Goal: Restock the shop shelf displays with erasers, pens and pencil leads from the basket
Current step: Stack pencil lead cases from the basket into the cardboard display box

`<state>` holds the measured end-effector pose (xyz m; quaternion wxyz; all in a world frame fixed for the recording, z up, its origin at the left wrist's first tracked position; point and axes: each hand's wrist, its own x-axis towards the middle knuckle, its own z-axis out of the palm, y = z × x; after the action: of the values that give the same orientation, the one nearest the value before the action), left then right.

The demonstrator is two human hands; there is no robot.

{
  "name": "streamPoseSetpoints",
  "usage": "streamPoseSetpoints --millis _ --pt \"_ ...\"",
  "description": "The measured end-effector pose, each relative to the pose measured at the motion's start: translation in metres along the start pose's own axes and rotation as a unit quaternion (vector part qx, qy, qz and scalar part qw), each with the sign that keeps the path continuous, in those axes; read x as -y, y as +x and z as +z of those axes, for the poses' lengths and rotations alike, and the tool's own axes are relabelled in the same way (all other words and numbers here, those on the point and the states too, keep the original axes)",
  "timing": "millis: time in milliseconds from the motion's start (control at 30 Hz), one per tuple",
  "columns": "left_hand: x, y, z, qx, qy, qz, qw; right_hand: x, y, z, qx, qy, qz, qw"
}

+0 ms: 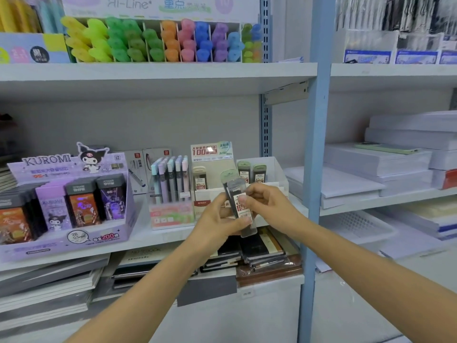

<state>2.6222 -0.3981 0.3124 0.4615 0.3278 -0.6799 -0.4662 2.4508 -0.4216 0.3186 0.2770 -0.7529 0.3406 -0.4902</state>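
Display box [278, 169]: three lead tubes [244, 171] stood upright inside.
Held cases [243, 209]: clear, dark leads, red-white labels, before the box.
Left hand [217, 225]: gripped them.
Right hand [269, 206]: pinched the front one.

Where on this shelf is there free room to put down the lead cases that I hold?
Free, it seems: the lead display row between its left case and two right cases; the shelf strip between Kuromi box and pen display. Crowded: both those displays, and the notebooks below.
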Motion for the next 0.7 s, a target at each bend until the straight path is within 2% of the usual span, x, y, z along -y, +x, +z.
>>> streamPoseSetpoints --millis 167,300,400,567,700 --pt "-0.001 0.004 0.005 0.011 0.048 0.026 0.998 0.003 0.001 -0.007 -0.034 -0.056 -0.016 0.998" --pt "0.001 0.005 0.007 0.038 0.09 0.044 0.994 0.006 0.001 -0.016 -0.042 0.03 0.004 0.999" --pt "0.006 0.007 0.008 0.044 0.099 0.035 0.993 0.005 0.001 -0.023 -0.024 0.047 0.003 0.999" --pt "0.008 0.013 0.012 0.03 0.115 0.029 0.992 0.004 0.003 -0.031 0.008 0.048 0.014 0.999" --pt "0.004 0.022 0.015 -0.005 0.201 0.07 0.977 0.007 0.013 -0.044 -0.039 0.016 -0.007 0.999"
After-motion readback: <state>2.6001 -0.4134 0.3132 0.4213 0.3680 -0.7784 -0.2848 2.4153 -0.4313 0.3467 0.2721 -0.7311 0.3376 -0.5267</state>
